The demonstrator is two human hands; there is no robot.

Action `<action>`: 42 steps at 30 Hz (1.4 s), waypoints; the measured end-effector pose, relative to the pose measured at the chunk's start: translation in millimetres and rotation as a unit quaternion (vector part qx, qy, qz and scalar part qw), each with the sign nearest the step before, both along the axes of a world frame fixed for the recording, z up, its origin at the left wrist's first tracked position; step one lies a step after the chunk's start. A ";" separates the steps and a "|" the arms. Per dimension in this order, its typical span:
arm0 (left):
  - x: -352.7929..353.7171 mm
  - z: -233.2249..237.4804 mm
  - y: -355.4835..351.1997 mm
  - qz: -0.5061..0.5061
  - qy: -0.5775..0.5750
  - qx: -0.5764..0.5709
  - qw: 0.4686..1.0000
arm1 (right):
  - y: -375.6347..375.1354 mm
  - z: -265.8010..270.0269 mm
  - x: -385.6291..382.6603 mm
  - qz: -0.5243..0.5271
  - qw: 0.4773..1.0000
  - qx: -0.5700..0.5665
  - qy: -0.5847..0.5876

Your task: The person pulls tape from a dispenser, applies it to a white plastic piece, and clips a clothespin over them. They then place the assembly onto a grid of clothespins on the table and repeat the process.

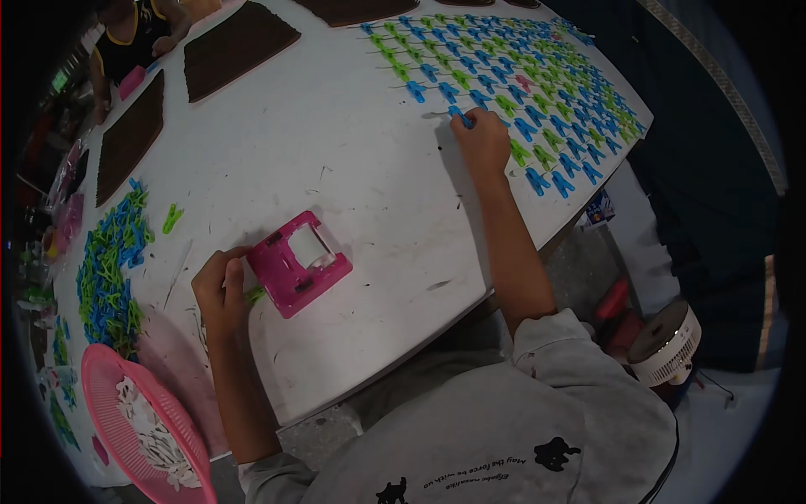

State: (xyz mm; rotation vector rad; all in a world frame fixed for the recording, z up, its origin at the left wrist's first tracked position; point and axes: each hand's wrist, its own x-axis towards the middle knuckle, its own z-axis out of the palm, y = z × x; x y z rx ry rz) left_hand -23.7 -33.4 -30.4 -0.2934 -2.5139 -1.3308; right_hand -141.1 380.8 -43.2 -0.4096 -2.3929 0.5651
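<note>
My right hand (483,143) reaches over the table and pinches a blue clothespin (458,115) at the near edge of the rows of laid-out clothespins (537,113), which are blue and green with a few pink ones. Curled fingers close my left hand (220,290) beside a pink tape dispenser (281,273) that holds a white roll (307,246). Its index finger lies against the dispenser's corner. Between that hand and the dispenser shows part of a green clothespin (255,294); whether the fingers hold it is hidden.
A heap of blue and green clothespins (109,273) lies at the left, with a single green clothespin (173,218) near it. A pink basket (101,370) of white pieces stands front left. Dark sheets (239,50) lie at the back, where another person (134,42) sits.
</note>
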 end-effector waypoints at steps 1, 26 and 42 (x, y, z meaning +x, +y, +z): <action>0.3 1.5 0.9 0.005 -0.002 -0.004 1.000 | 1.1 0.1 -0.5 -0.019 1.000 0.012 -0.011; 0.9 4.3 0.4 0.002 -0.007 -0.016 1.000 | 15.6 -15.0 -12.2 -0.002 0.999 -0.001 -0.039; -0.1 3.6 -0.5 -0.004 -0.002 -0.021 1.000 | 15.7 -3.3 -2.5 -0.008 0.997 -0.026 -0.078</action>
